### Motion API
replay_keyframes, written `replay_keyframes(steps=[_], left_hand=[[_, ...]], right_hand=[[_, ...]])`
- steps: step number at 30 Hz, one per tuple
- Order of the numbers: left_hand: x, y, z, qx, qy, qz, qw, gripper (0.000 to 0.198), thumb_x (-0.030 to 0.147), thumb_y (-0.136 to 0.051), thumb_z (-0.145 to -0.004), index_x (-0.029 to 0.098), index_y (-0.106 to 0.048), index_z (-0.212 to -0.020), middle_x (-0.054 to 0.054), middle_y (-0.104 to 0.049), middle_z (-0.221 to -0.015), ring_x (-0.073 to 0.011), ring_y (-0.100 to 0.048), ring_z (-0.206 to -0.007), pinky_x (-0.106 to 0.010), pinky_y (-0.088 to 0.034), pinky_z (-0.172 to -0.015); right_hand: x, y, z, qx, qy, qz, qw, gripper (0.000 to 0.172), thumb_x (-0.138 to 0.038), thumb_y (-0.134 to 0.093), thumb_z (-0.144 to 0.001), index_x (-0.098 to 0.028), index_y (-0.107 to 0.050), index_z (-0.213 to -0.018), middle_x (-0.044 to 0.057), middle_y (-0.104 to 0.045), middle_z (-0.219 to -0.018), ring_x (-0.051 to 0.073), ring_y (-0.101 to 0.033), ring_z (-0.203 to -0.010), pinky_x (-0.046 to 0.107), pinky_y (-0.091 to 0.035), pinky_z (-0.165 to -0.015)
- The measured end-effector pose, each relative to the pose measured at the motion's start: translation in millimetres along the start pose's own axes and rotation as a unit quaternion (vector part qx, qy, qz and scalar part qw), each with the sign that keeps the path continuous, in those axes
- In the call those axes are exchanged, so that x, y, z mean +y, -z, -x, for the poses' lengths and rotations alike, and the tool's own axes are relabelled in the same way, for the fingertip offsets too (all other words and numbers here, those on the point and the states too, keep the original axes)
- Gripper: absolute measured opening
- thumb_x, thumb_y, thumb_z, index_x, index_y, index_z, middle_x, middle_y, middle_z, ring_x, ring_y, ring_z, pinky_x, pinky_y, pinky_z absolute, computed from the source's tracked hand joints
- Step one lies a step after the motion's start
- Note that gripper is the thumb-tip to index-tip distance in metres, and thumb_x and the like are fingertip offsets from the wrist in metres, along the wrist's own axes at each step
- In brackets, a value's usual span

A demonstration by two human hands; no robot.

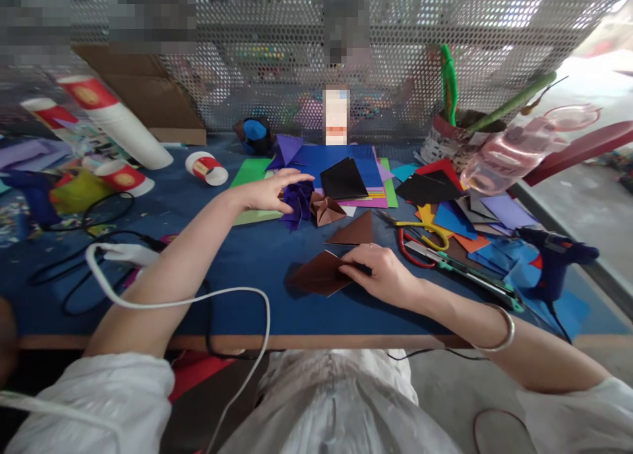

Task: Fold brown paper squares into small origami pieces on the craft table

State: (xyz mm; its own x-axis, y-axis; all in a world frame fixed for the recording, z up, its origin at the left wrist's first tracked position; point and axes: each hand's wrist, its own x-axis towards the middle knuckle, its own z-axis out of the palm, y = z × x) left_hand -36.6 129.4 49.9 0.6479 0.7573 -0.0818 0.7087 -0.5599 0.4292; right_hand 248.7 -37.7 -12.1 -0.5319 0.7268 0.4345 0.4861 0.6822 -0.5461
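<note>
Head view: near front edge of table (306, 323), right hand (388, 272) pinches brown paper (319, 275), best done gently; left hand (270, 190) is unclenched at purple paper (299, 204).

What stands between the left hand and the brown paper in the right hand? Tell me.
The purple folded paper, at the fingertips of the left hand; past its lower point, only blue tabletop shows before the brown paper.

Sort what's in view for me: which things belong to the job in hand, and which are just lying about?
Seemingly in the job:
- brown folded sheet, held in the right hand
- brown triangle just beyond it
- purple folded paper at the left hand

Seemingly just lying about:
- tipped paper cup
- pink bottle
- utility knife
</note>
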Motion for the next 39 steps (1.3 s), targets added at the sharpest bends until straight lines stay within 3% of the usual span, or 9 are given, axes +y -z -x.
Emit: replay_keyframes(steps=[5, 9, 14, 19, 25, 28, 31, 36, 39], left_hand=[[3, -7.3, -10, 0.016, -0.028, -0.017, 0.999, 0.098, 0.025, -0.072, -0.067, 0.038, -0.037, -0.157, -0.006, -0.033, -0.164, -0.0319, -0.041, -0.148, -0.040, -0.044, -0.114], [2, -11.1, -17, 0.033, -0.042, -0.029, 0.998, 0.059, 0.028, -0.073, -0.067, 0.031, -0.069, -0.126, -0.004, -0.059, -0.136, -0.0286, -0.056, -0.131, -0.041, -0.043, -0.114], [-3, -5.9, -9, 0.092, -0.003, -0.048, 0.995, 0.035, 0.042, -0.071, -0.071, 0.025, -0.074, -0.102, -0.006, -0.068, -0.112, -0.0277, -0.063, -0.110, -0.041, -0.050, -0.104], [-12, 5.7, 10, 0.140, 0.055, -0.077, 0.986, 0.033, 0.044, -0.068, -0.074, 0.025, -0.073, -0.099, -0.006, -0.068, -0.108, -0.0278, -0.064, -0.106, -0.041, -0.050, -0.100], [-17, 13.3, 24, 0.131, 0.077, -0.109, 0.982, 0.047, 0.055, -0.068, -0.078, 0.025, -0.072, -0.114, -0.007, -0.067, -0.121, -0.0290, -0.065, -0.108, -0.043, -0.052, -0.099], [1, 6.6, 22, 0.182, 0.036, -0.153, 0.971, 0.048, 0.054, -0.064, -0.086, 0.023, -0.069, -0.123, -0.011, -0.062, -0.134, -0.0326, -0.057, -0.127, -0.048, -0.045, -0.112], [35, -12.3, 14, 0.215, -0.042, -0.119, 0.968, 0.037, 0.046, -0.057, -0.096, 0.021, -0.069, -0.121, -0.010, -0.065, -0.130, -0.0288, -0.060, -0.125, -0.047, -0.045, -0.113], [88, -53.9, -11, 0.095, -0.195, -0.069, 0.974, 0.035, 0.031, -0.066, -0.095, 0.021, -0.068, -0.129, -0.012, -0.062, -0.142, -0.0273, -0.060, -0.129, -0.045, -0.048, -0.111], [104, -70.4, -25, 0.014, -0.233, -0.118, 0.965, 0.049, 0.032, -0.068, -0.095, 0.027, -0.059, -0.143, -0.012, -0.051, -0.158, -0.0323, -0.043, -0.148, -0.056, -0.036, -0.120]], right_hand=[[0, 0, -1, -0.007, -0.002, -0.001, 1.000, 0.014, -0.024, -0.060, -0.100, -0.020, -0.072, -0.094, 0.005, -0.076, -0.084, 0.017, -0.069, -0.077, 0.030, -0.052, -0.075], [-1, 1, -1, -0.007, 0.001, -0.005, 1.000, 0.013, -0.022, -0.060, -0.099, -0.020, -0.072, -0.095, 0.005, -0.077, -0.087, 0.018, -0.071, -0.080, 0.030, -0.053, -0.076], [-1, 1, 0, -0.013, 0.003, -0.007, 1.000, 0.011, -0.021, -0.061, -0.099, -0.020, -0.072, -0.097, 0.005, -0.077, -0.089, 0.018, -0.071, -0.081, 0.030, -0.052, -0.077], [-2, 1, 0, -0.014, 0.020, -0.010, 1.000, 0.012, -0.019, -0.061, -0.099, -0.018, -0.073, -0.097, 0.005, -0.078, -0.089, 0.018, -0.071, -0.080, 0.030, -0.052, -0.076], [-2, -1, 0, -0.002, 0.026, 0.000, 1.000, 0.009, -0.018, -0.063, -0.097, -0.018, -0.073, -0.098, 0.005, -0.078, -0.089, 0.018, -0.072, -0.081, 0.029, -0.053, -0.076], [-2, -1, 0, 0.000, 0.029, 0.003, 1.000, 0.009, -0.018, -0.064, -0.097, -0.017, -0.073, -0.097, 0.005, -0.078, -0.088, 0.018, -0.072, -0.080, 0.029, -0.053, -0.075], [-3, -1, 0, 0.007, 0.028, 0.004, 1.000, 0.010, -0.019, -0.063, -0.098, -0.018, -0.073, -0.097, 0.005, -0.078, -0.088, 0.018, -0.072, -0.079, 0.029, -0.053, -0.074], [-5, 0, 0, 0.026, 0.041, 0.008, 0.999, 0.010, -0.018, -0.062, -0.098, -0.017, -0.072, -0.096, 0.005, -0.077, -0.086, 0.018, -0.072, -0.078, 0.029, -0.054, -0.074], [-4, -1, 1, 0.030, 0.057, 0.006, 0.998, 0.011, -0.019, -0.061, -0.098, -0.017, -0.071, -0.094, 0.006, -0.076, -0.084, 0.018, -0.070, -0.076, 0.029, -0.053, -0.072]])
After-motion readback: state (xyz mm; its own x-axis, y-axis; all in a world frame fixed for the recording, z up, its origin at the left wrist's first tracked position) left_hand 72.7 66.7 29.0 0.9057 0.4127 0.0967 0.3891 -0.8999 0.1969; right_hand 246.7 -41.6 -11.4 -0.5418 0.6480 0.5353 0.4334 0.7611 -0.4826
